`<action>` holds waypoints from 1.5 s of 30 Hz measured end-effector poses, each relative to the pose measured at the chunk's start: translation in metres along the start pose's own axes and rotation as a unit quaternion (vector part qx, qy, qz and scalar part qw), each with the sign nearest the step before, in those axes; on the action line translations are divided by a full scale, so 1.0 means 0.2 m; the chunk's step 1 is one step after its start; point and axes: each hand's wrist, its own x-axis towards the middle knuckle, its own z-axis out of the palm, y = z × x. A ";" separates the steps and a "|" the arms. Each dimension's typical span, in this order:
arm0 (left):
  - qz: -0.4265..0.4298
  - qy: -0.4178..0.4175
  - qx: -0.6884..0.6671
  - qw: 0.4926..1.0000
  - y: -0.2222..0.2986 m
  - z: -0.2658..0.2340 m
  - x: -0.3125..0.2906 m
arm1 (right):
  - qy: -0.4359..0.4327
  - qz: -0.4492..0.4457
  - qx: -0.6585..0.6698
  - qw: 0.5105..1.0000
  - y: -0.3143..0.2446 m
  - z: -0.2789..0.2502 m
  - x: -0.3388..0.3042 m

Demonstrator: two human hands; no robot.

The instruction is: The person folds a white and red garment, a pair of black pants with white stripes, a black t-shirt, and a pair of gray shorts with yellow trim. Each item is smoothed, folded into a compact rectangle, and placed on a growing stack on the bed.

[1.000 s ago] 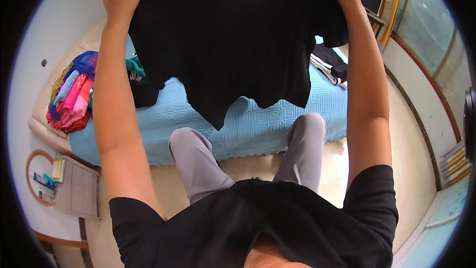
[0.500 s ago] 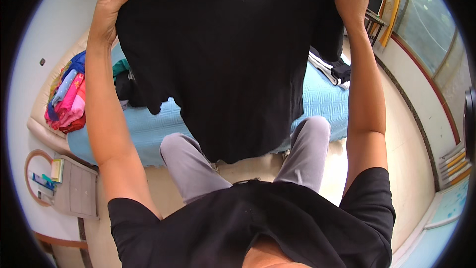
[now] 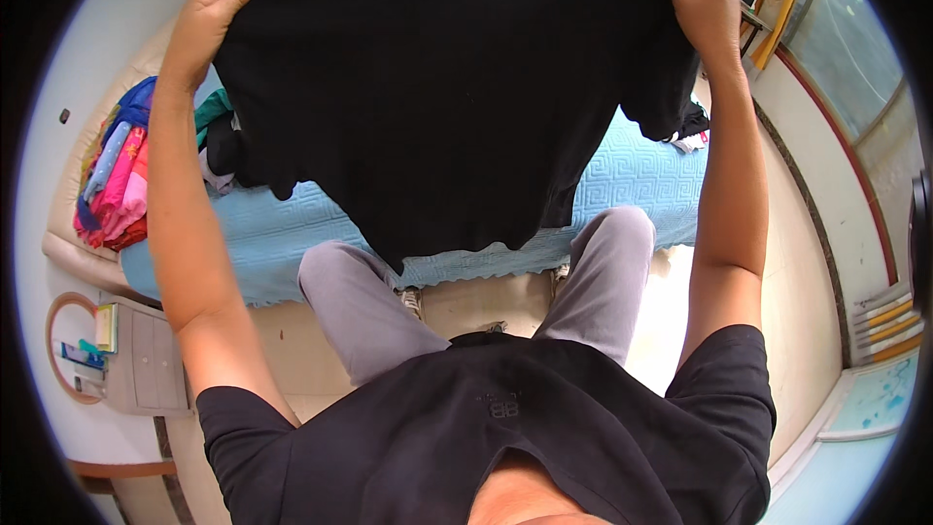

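Since the earlier frame, the lower edge of the black garment (image 3: 437, 97) has risen, its right side flares farther out, and the hands are slightly farther apart.

Grip: left hand (image 3: 207, 17) pinches the upper left corner, thumb in front; right hand (image 3: 706, 8) pinches the upper right corner likewise. Both clamped on cloth; fingers behind it hidden.

Garment position: between and below the two grips, upper edge stretched across, lower edge loose and uneven above the knees, in front of the blue bedcover (image 3: 641, 163).

Progress, as judged: lifting and spreading done; garment not yet folded or laid down.

Outward: teal and dark clothes (image 3: 220, 141) near the garment's left edge; colourful pile (image 3: 119, 170) farther left; dark-and-white clothes (image 3: 694, 131) at right, partly hidden.
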 end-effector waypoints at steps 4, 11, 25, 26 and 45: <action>-0.005 0.005 0.049 0.999 -0.18 -0.09 0.12 | 0.001 -0.020 -0.025 1.000 0.03 0.09 0.03; 0.003 0.057 0.348 0.936 -0.62 0.28 0.17 | -0.172 -0.060 -0.237 0.954 0.51 0.57 -0.12; -0.027 0.407 0.148 0.901 -0.65 1.12 -0.34 | 0.204 0.231 0.267 0.913 0.30 0.91 -0.92; 0.019 0.401 0.164 0.901 -0.68 1.15 -0.30 | 0.197 0.196 0.236 0.931 0.29 0.94 -0.90; -0.088 0.097 0.437 0.890 -2.38 1.71 0.46 | -0.283 0.065 -0.152 0.945 1.23 2.44 -0.86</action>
